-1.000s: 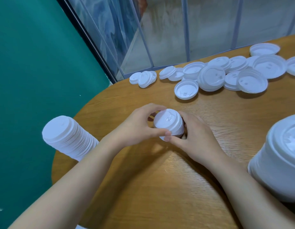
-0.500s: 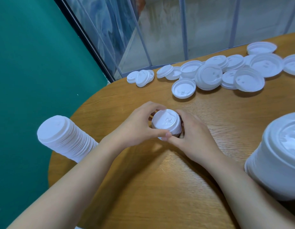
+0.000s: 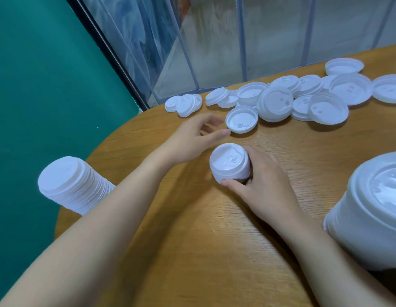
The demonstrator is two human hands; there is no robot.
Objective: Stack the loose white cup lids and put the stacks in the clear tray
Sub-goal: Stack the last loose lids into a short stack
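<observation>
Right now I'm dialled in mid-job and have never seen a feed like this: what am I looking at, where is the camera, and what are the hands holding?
There is no machine here: these are a person's two bare hands, filmed by a wide-angle camera worn on the head, looking forward and down. There is only this one view.

The surface is a round wooden table. The right hand grips a short stack of white cup lids standing on the table. The left hand holds nothing; its blurred fingers reach toward a single upturned lid at the near edge of a scatter of loose lids along the far side.

A tall finished stack shows at the table's left edge, and another tall stack sits close at the right. No clear tray is in view.
</observation>
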